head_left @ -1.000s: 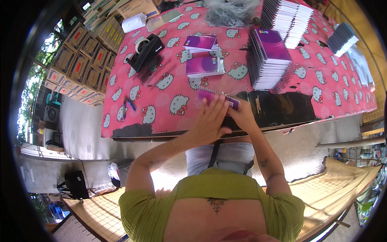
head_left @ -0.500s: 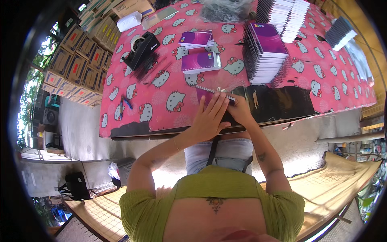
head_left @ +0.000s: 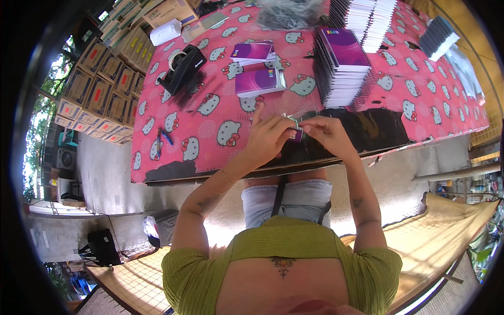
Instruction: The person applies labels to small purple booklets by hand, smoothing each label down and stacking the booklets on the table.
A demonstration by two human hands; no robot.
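Close to the near edge of the table, a purple notebook (head_left: 297, 135) is mostly hidden by my hands. My left hand (head_left: 269, 137) grips it between thumb and fingers, the index finger stretched away from the rest. At the notebook's right side my right hand (head_left: 331, 137) has thumb and fingertips pinched together; what lies between them is too small to tell. Shiny clear plastic (head_left: 287, 116) shows just beyond the fingers. Farther off lie a purple spiral notebook (head_left: 255, 82) in clear wrap and another purple notebook (head_left: 252, 51) behind it.
A tall stack of spiral notebooks (head_left: 344, 79) stands to the right, with more stacks (head_left: 370, 21) behind. At the left are a black tape dispenser (head_left: 184, 68) and blue pens (head_left: 164, 137). A pink patterned cover (head_left: 220, 115) lies over the table. Cardboard boxes (head_left: 100, 84) are piled beyond.
My hands have drawn apart from their overlapped pose. The left has slid slightly nearer with its index finger raised; the right has moved rightward into a pinch. The notebook is now tilted and shows less.
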